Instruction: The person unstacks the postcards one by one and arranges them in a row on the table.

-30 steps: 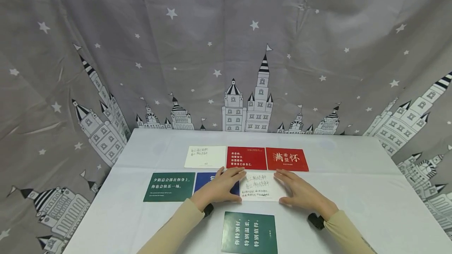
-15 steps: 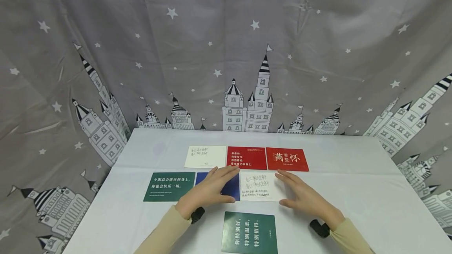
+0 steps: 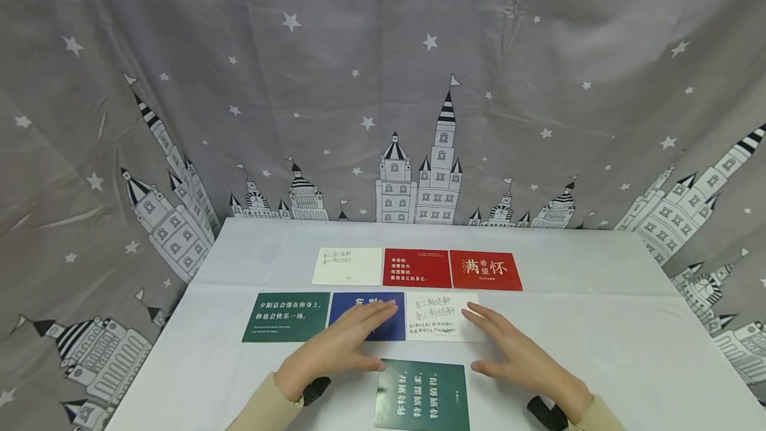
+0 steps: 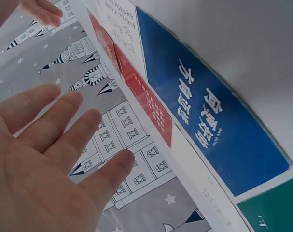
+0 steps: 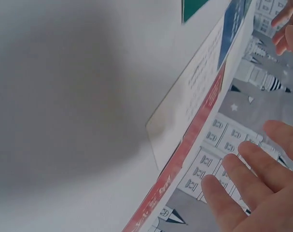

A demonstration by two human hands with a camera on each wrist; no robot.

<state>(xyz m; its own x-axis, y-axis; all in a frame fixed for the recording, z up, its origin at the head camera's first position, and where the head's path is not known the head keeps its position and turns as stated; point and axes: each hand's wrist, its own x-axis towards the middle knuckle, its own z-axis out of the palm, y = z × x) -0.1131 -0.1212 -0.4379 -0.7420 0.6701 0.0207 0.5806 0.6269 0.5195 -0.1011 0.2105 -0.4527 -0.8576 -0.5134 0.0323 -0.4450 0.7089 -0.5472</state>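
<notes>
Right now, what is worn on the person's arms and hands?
Both hands are bare. The left hand and right hand come out of long beige sleeves ending at the wrist. A small black device sits under the left wrist, another under the right. No gloves, rings or markings show.

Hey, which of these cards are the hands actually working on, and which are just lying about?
In hand:
left hand over the blue card
right hand beside the white handwritten card
upright green card between the hands

Lying about:
green card at left
plain white card
two red cards
</notes>
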